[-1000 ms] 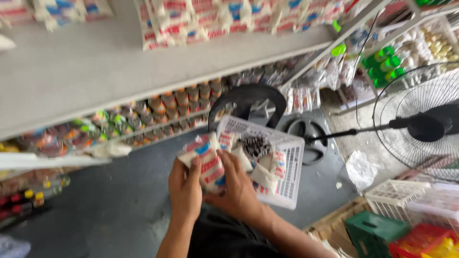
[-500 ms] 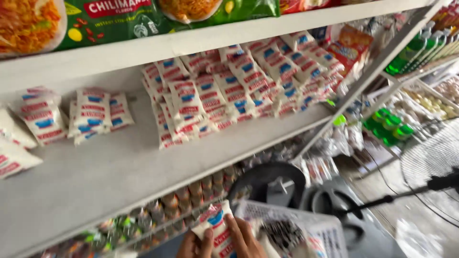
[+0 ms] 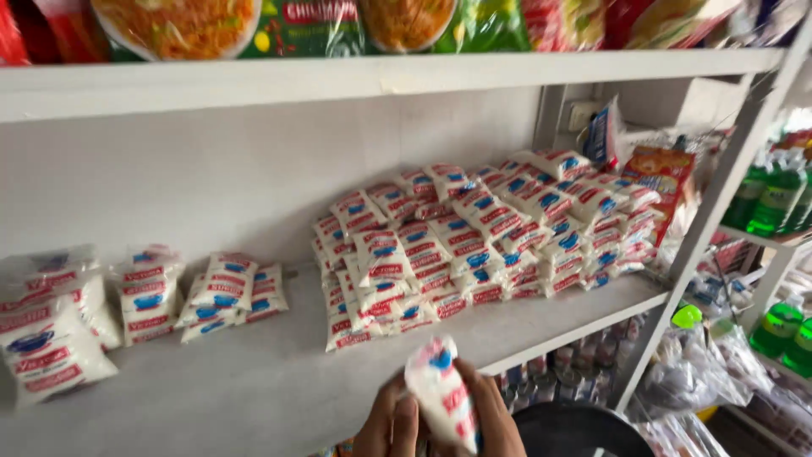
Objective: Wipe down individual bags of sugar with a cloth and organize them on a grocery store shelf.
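A small white packet with red and blue print is held at the bottom edge of the view, clamped between the left hand and the right hand, whose fingers are closed round its lower half while its upper end stands free, tilted slightly to the left. Just beyond the grip lies the front edge of a white shelf, and a bare stretch of that board is seen directly above the packet. Up and to the right of the grip, a large heap of like packets is piled against the back wall, several layers deep. Up and to the left, well apart from the hands, a smaller cluster of packets is laid flat, and farther left bigger white bags are stacked at the shelf's end. An upper shelf laden with noodle packs is set high above. To the right of the grip a slanted white upright is met, behind which green bottles are ranged. Below the right hand a dark round rim is partly seen.
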